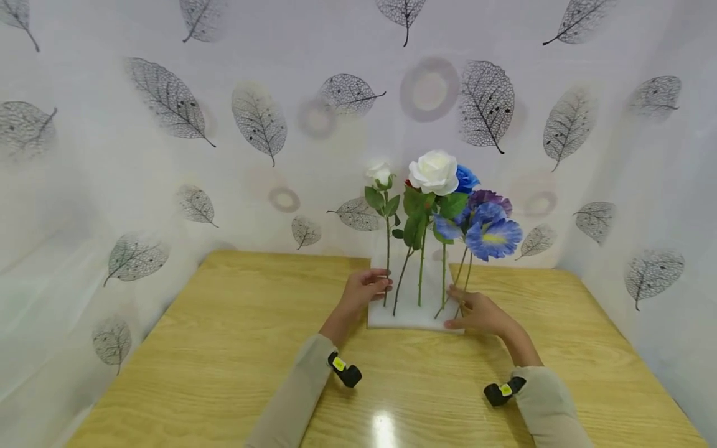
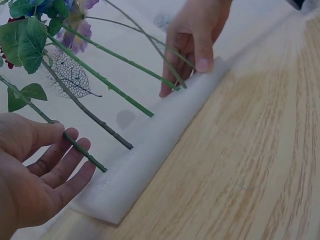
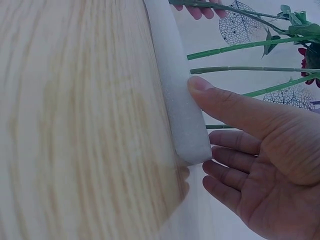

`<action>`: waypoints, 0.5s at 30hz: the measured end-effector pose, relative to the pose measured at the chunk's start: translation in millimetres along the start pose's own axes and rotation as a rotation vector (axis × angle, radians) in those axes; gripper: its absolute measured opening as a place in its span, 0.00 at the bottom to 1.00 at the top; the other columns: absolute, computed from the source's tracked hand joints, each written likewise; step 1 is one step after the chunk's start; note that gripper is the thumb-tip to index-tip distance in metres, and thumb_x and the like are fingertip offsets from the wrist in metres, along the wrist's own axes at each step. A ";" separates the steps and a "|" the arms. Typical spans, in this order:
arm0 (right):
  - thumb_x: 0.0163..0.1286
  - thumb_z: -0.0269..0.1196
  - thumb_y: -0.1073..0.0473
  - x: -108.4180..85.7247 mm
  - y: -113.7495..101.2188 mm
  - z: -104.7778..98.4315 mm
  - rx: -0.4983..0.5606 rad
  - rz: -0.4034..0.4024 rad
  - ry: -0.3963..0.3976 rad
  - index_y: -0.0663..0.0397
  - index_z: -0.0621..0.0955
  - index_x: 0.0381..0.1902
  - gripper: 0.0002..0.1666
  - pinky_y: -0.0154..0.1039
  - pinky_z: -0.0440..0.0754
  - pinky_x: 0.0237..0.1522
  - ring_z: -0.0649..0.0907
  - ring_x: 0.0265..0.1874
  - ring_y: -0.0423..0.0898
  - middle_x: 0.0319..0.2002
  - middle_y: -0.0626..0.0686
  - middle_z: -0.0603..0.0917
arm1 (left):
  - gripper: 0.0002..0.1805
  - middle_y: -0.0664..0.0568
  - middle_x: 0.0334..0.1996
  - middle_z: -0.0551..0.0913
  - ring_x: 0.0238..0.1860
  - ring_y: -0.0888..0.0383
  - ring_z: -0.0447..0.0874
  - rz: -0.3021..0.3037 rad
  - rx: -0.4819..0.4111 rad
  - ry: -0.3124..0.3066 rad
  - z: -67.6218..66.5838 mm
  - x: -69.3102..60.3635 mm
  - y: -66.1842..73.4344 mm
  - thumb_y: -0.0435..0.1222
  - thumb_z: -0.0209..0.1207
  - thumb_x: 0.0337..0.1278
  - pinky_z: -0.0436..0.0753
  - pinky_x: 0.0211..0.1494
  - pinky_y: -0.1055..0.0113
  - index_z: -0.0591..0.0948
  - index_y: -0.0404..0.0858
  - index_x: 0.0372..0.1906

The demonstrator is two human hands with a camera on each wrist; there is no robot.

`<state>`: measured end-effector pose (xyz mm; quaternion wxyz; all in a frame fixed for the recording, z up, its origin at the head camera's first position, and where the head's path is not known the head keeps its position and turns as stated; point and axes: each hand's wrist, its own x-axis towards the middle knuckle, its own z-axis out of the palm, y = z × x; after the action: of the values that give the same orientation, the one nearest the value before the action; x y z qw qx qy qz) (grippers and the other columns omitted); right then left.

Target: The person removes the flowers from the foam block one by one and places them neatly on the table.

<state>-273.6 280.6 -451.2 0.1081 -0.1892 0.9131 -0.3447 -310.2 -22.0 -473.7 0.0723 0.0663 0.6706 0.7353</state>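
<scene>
Artificial flowers stand with their stems in a white foam slab (image 1: 414, 320) on the table. At its left side, my left hand (image 1: 364, 291) pinches the stem (image 2: 82, 149) of the small white rose (image 1: 379, 173) between thumb and fingers. My right hand (image 1: 483, 313) holds the slab's right end. In the right wrist view its thumb presses the foam (image 3: 186, 117) and its fingers touch the end. Between the hands rise a large white rose (image 1: 434, 172), a blue rose (image 1: 467, 179), a purple flower (image 1: 501, 202) and a blue iris (image 1: 494, 231). A red flower is mostly hidden.
The wood-grain table (image 1: 252, 348) extends to both sides and in front of the foam. Behind it hangs a pale curtain (image 1: 347, 37) printed with dark leaves. Tall stems and blooms stand close together between the two hands.
</scene>
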 end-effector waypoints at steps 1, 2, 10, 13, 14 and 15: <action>0.63 0.75 0.50 0.3 -0.4 0.2 0.002 -0.002 -0.001 0.70 0.61 0.76 0.54 0.65 0.70 0.69 0.65 0.71 0.73 0.76 0.70 0.60 | 0.16 0.39 0.46 0.89 0.42 0.57 0.90 -0.002 0.001 0.003 -0.1 0.0 -0.4 0.29 0.59 0.71 0.88 0.53 0.57 0.81 0.27 0.58; 0.63 0.75 0.50 0.4 -1.2 0.4 0.004 -0.004 -0.002 0.70 0.61 0.76 0.54 0.65 0.69 0.69 0.65 0.71 0.73 0.76 0.70 0.59 | 0.16 0.40 0.45 0.89 0.42 0.58 0.90 -0.005 -0.001 0.006 -0.1 0.0 -0.8 0.29 0.59 0.71 0.88 0.53 0.57 0.82 0.27 0.58; 0.62 0.75 0.50 -1.5 -5.6 0.7 -0.025 -0.010 0.011 0.71 0.63 0.75 0.53 0.65 0.72 0.67 0.68 0.69 0.75 0.75 0.72 0.61 | 0.16 0.42 0.44 0.89 0.40 0.60 0.89 0.000 -0.016 0.014 3.6 -0.8 -2.9 0.29 0.60 0.70 0.88 0.53 0.56 0.82 0.26 0.57; 0.62 0.75 0.50 -0.7 -5.3 1.3 -0.026 0.000 0.011 0.71 0.63 0.75 0.54 0.65 0.72 0.67 0.69 0.68 0.76 0.75 0.72 0.61 | 0.16 0.41 0.45 0.89 0.40 0.60 0.89 -0.005 -0.023 0.014 3.5 0.1 -4.2 0.29 0.60 0.69 0.88 0.52 0.58 0.82 0.26 0.57; 0.62 0.75 0.49 -0.2 -4.8 1.5 -0.025 0.003 0.012 0.70 0.63 0.75 0.54 0.65 0.72 0.67 0.69 0.68 0.76 0.75 0.72 0.61 | 0.16 0.41 0.45 0.89 0.41 0.60 0.89 -0.007 -0.024 0.014 3.1 0.3 -4.5 0.29 0.61 0.69 0.88 0.52 0.59 0.81 0.26 0.57; 0.62 0.75 0.49 0.4 -4.5 1.7 -0.021 0.007 0.012 0.70 0.63 0.75 0.54 0.65 0.72 0.67 0.69 0.68 0.76 0.75 0.72 0.61 | 0.16 0.42 0.45 0.89 0.41 0.60 0.89 -0.010 -0.025 0.015 2.6 0.6 -4.5 0.29 0.61 0.69 0.88 0.52 0.60 0.81 0.26 0.57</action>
<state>-272.1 276.4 -449.4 0.1019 -0.1850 0.9180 -0.3357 -310.2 -18.9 -478.0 0.0718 0.0565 0.6622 0.7438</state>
